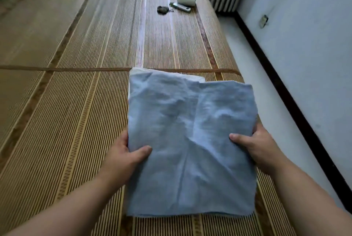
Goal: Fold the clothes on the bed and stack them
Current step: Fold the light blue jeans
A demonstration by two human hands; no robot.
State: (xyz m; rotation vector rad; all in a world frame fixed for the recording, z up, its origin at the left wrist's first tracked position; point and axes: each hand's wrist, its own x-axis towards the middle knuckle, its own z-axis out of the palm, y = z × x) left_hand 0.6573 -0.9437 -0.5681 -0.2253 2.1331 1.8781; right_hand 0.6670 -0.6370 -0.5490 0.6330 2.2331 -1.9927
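Head view shows a folded blue cloth (190, 140) near the right edge of the bed (76, 102), toward its near end. Its far part lies over a white cloth (192, 77), so I judge it is being set on top to build the stack. The left hand (123, 153) grips its left side and the right hand (261, 146) its right side; holding both sides probably keeps the fold flat and square. Each thumb presses on top and points inward. The other fingers go under the cloth, hidden, so it is pinched between them. Both forearms reach forward, almost parallel.
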